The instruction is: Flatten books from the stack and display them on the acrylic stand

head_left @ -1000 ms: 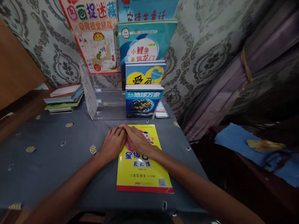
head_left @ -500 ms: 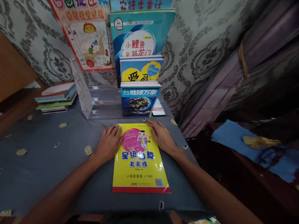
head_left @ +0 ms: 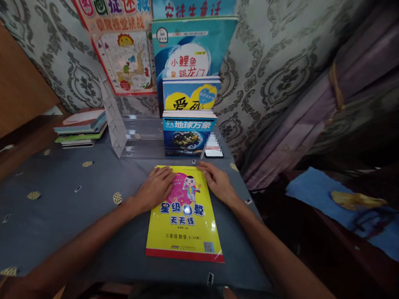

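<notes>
A yellow workbook (head_left: 188,231) with a red bottom strip lies closed and face up on the dark cloth. My left hand (head_left: 155,189) rests flat on its upper left part, fingers stretched over the pink circle on the cover. At the upper right edge is my right hand (head_left: 218,181), its fingers extended and touching the corner. Neither hand is wrapped round anything.
Behind the workbook a clear acrylic rack (head_left: 112,122) holds several upright books, with a blue earth book (head_left: 188,138) in front. Beside it lies a phone (head_left: 214,153). A book stack (head_left: 82,127) sits at the left. The table's right edge runs near my right forearm.
My left hand has slid right, from the workbook's left edge onto its cover. The workbook's lower end has shifted slightly left in view. My right hand remains at the upper right corner.
</notes>
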The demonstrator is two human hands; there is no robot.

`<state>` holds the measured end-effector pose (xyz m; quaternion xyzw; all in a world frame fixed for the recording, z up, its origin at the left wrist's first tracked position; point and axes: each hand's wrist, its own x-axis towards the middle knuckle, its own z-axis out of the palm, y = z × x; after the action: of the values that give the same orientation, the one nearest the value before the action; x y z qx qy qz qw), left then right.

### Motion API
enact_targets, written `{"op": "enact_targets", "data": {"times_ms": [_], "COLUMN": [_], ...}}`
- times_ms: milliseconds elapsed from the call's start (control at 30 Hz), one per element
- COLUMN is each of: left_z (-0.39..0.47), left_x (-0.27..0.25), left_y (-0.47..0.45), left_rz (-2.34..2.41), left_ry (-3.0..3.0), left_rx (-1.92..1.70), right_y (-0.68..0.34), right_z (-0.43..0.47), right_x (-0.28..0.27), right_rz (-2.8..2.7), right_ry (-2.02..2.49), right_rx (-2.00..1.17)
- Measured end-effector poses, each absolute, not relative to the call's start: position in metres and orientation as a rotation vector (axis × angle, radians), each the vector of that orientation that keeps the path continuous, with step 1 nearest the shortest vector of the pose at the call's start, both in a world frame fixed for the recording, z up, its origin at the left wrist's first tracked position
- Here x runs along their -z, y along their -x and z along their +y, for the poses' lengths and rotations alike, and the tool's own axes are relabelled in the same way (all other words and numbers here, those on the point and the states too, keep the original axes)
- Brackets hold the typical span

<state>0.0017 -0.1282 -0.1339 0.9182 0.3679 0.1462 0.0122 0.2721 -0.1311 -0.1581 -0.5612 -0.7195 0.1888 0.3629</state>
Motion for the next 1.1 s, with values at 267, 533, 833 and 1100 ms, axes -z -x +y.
{"op": "enact_targets", "data": {"times_ms": [267, 533, 833, 1100], "left_z": [-0.130, -0.160, -0.229, -0.226], "left_x": [0.128, 0.121, 0.120, 0.120], "left_y": [-0.061, -0.063, -0.047, -0.047], "left_rz": [0.765, 0.599, 0.299, 0.293], "left_ry": [-2.888, -2.891, -2.960, -2.926], "left_rx": [-0.324, -0.151, -0.243, -0.289], "right_y": [-0.278, -0.277, -0.274, -0.273], "right_z": [-0.126, -0.128, -0.131, -0.133], "right_x": [0.157, 0.160, 0.157, 0.153], "right_rz": [-1.787, -1.776, -1.784, -1.809], "right_ry": [1.382, 1.378, 1.412, 1.451], "right_rx": [-0.624, -0.671, -0.630, -0.608]}}
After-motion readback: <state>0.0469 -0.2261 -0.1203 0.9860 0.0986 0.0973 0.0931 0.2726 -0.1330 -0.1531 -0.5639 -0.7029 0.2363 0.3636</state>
